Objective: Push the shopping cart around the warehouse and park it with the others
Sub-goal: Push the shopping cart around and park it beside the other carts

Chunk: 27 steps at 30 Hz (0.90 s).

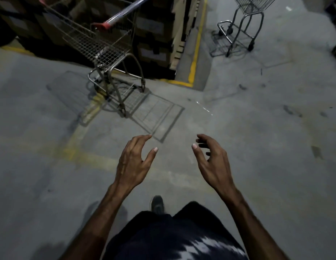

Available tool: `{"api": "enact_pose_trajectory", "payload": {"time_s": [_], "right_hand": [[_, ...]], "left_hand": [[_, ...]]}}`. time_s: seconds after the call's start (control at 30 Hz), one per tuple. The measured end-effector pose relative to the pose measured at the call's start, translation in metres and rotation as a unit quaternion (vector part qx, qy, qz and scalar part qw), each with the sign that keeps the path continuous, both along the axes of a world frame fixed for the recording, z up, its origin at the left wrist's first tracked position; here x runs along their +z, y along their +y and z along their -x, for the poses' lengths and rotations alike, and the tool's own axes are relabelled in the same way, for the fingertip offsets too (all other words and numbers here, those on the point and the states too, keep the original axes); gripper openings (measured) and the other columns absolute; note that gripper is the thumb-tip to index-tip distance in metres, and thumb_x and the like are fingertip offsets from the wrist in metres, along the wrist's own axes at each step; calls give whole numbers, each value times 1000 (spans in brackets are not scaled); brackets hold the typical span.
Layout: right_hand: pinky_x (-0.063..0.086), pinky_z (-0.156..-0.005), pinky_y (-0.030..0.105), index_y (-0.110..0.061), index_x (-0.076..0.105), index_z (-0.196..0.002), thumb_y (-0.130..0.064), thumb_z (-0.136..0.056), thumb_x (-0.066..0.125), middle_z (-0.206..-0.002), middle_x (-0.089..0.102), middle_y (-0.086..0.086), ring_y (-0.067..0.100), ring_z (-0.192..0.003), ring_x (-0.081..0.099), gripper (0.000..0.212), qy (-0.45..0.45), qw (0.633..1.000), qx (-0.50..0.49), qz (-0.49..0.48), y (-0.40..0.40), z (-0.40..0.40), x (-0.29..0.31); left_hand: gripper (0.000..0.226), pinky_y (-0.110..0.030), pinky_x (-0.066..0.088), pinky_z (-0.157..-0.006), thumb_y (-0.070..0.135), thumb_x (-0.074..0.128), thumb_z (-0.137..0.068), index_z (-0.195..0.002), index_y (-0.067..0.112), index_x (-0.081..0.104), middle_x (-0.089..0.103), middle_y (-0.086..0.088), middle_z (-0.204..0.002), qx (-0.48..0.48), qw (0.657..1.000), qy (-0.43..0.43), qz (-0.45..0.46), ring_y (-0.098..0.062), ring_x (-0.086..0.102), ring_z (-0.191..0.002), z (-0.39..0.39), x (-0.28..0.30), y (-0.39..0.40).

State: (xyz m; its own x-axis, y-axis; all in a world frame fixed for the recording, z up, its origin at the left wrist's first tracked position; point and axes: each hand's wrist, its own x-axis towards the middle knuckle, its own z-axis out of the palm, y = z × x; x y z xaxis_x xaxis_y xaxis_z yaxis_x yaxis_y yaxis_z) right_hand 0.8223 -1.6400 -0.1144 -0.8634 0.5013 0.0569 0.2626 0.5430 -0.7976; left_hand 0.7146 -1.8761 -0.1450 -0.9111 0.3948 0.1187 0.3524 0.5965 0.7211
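Your left hand (pixel 132 162) and right hand (pixel 212 160) both hang in front of you with fingers loosely spread, holding nothing, so the pushing is either not started or just let go; you cannot tell which. The nearest shopping cart (pixel 99 44) stands ahead to your left, well apart from your hands, its red-tipped handle (pixel 122 15) angled away. A second cart (pixel 242 29) sits far right. Stacked boxes (pixel 154 34) and the yellow floor line (pixel 195 59) hem in the near cart.
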Motion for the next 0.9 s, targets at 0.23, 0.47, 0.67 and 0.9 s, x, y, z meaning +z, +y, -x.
{"api": "enact_pose_trajectory", "payload": {"time_s": [0.23,0.47,0.67,0.9], "right_hand": [[60,-94,44,-29,65,-139,-45,-105,64,-129,70,-13,4,-116,68,37,-15,999,5,32,48,130,-26],[61,-93,45,-25,66,-140,-41,-106,65,-129,71,-10,4,-116,68,38,0,997,67,38,121,304,-43],[60,-95,48,-23,64,-142,-44,-106,64,-129,72,-7,7,-116,68,41,10,990,139,38,177,472,-21],[60,-92,42,-26,63,-141,-44,-107,63,-126,72,-11,4,-114,68,39,21,969,245,-3,199,638,-2]], "left_hand": [[48,-36,50,-107,47,60,-104,-143,19,65,66,1,-139,25,999,-20,-8,-19,61,-129,125,-5,57],[49,-47,52,-109,49,60,-105,-145,21,63,65,1,-140,81,996,-16,18,-21,60,-131,270,-11,101],[47,-34,48,-104,50,61,-105,-144,23,64,65,3,-139,143,989,9,30,-14,60,-126,383,19,144],[43,-36,48,-103,41,67,-107,-146,22,63,63,0,-143,213,976,21,38,-18,59,-129,492,22,170]]}}
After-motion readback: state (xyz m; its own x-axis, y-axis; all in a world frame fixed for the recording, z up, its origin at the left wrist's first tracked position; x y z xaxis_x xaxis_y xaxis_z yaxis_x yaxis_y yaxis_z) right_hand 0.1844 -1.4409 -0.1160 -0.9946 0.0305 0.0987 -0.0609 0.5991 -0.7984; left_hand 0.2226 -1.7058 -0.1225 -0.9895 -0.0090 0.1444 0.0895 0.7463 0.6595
